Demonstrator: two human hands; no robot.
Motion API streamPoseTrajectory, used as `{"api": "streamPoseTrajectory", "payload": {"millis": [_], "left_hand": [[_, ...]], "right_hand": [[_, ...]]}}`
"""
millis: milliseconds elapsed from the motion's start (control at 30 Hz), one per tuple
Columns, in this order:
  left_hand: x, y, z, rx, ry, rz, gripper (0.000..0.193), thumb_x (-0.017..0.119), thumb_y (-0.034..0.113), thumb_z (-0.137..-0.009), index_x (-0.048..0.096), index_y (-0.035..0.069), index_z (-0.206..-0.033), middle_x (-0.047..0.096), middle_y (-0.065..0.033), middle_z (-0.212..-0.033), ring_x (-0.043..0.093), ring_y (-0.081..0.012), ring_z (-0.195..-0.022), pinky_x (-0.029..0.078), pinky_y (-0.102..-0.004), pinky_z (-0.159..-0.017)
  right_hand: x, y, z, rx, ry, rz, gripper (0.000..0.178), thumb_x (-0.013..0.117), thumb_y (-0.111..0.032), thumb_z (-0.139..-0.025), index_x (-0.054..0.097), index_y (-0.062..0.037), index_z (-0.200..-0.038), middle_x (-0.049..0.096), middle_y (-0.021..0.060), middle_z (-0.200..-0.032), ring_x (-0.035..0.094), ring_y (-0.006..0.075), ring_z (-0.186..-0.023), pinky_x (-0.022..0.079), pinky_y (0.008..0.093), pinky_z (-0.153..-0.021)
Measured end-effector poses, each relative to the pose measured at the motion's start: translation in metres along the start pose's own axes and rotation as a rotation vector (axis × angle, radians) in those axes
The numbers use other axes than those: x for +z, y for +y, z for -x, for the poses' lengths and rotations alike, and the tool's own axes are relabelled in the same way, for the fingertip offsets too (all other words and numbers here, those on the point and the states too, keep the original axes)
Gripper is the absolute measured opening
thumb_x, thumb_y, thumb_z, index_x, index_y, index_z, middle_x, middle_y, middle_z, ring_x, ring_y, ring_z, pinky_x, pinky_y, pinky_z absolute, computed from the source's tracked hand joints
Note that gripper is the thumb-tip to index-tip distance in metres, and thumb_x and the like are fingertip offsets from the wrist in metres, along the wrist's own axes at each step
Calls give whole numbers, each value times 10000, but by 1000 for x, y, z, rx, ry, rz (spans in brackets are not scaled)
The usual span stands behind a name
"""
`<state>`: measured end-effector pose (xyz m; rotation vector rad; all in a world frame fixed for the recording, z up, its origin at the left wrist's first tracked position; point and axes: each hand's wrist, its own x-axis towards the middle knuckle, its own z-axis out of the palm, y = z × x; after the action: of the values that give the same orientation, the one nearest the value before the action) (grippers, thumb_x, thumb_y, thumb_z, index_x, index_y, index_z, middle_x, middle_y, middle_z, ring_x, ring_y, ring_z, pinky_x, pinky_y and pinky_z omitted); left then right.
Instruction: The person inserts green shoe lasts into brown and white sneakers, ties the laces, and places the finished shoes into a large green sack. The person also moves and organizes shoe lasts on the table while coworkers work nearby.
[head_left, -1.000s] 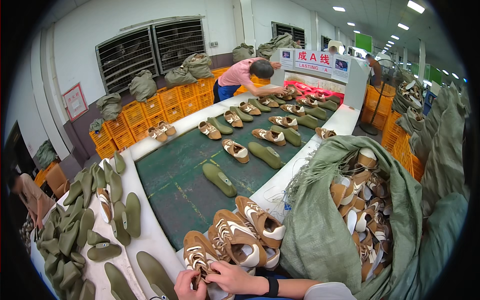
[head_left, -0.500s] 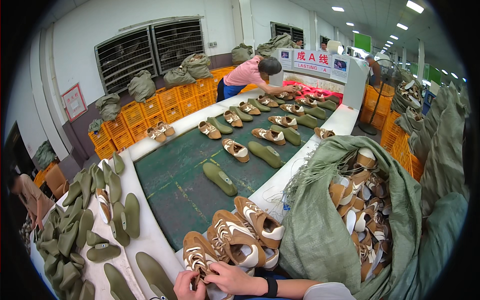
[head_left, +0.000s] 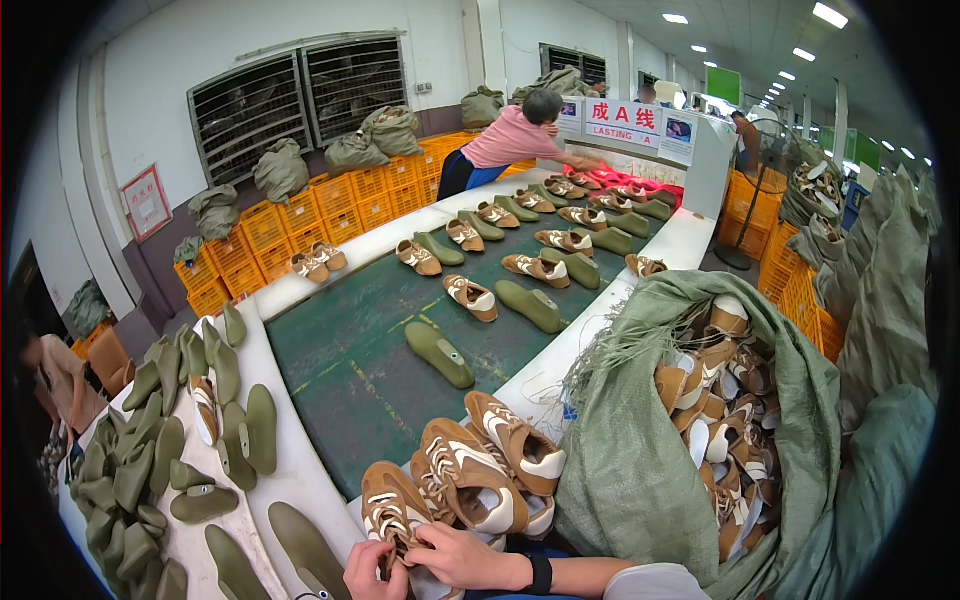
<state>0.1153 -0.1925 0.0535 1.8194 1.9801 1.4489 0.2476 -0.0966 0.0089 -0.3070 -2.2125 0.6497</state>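
Observation:
At the lower edge of the view, a brown shoe with white stripes (head_left: 388,492) lies on the white ledge, toe pointing away from me. My left hand (head_left: 372,572) pinches its shoelace (head_left: 402,540) from the left side. From the right, my right hand (head_left: 462,560) has its fingers closed on the lace too, close beside the left fingertips; a black band circles that wrist. The fingers partly cover the shoe's opening. Touching its right side, several similar laced shoes (head_left: 470,480) are heaped together.
A green sack (head_left: 620,480) full of shoes stands at right. Green shoe lasts (head_left: 262,430) crowd the left ledge. Shoes and lasts stand in rows on the green belt (head_left: 340,400). Across it, a person in pink (head_left: 500,140) leans over the far end. Orange crates (head_left: 300,215) line the wall.
My hands stay at the lace with hardly any movement. The person in pink has shifted slightly left, with the head raised and an arm stretched out over the red cloth.

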Motion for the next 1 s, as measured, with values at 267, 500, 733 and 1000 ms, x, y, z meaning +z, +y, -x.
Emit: {"api": "streamPoseTrajectory", "payload": {"millis": [267, 500, 733, 1000], "left_hand": [[-1, -5, 1, 20, -31, -15, 310, 661, -12, -756, 601, 16, -1059, 608, -165, -1000, 600, -328, -896, 492, -375, -793], [-19, -7, 13, 80, -177, 57, 660, 758, 382, -748, 524, 28, -1254, 415, -265, -1342, 410, -419, -1252, 356, -478, -1028], [-17, -9, 24, 43, -187, 90, 495, 856, 126, -611, 568, 38, -1005, 307, -289, -1451, 358, -440, -1321, 349, -448, -1066], [-55, -45, 5, -18, -80, -59, 484, 892, 221, -561, 577, 18, -868, 282, -284, -1460, 348, -419, -1337, 310, -441, -1084]], "right_hand": [[1, 0, -1, 50, 38, -9, 151, 599, -59, -774, 599, -97, -920, 487, 87, -887, 554, 268, -842, 492, 345, -666], [-16, 6, -16, 141, 205, 18, 169, 613, 10, -755, 656, -83, -889, 512, 100, -843, 567, 280, -773, 480, 351, -664], [-24, 1, -37, 98, 202, -20, 190, 630, -49, -808, 642, -87, -994, 551, 89, -878, 594, 268, -789, 504, 343, -667], [-136, 15, 7, 292, 369, 509, 413, 679, -66, -726, 606, -63, -1133, 568, 159, -1127, 554, 343, -1039, 459, 424, -880]]}}
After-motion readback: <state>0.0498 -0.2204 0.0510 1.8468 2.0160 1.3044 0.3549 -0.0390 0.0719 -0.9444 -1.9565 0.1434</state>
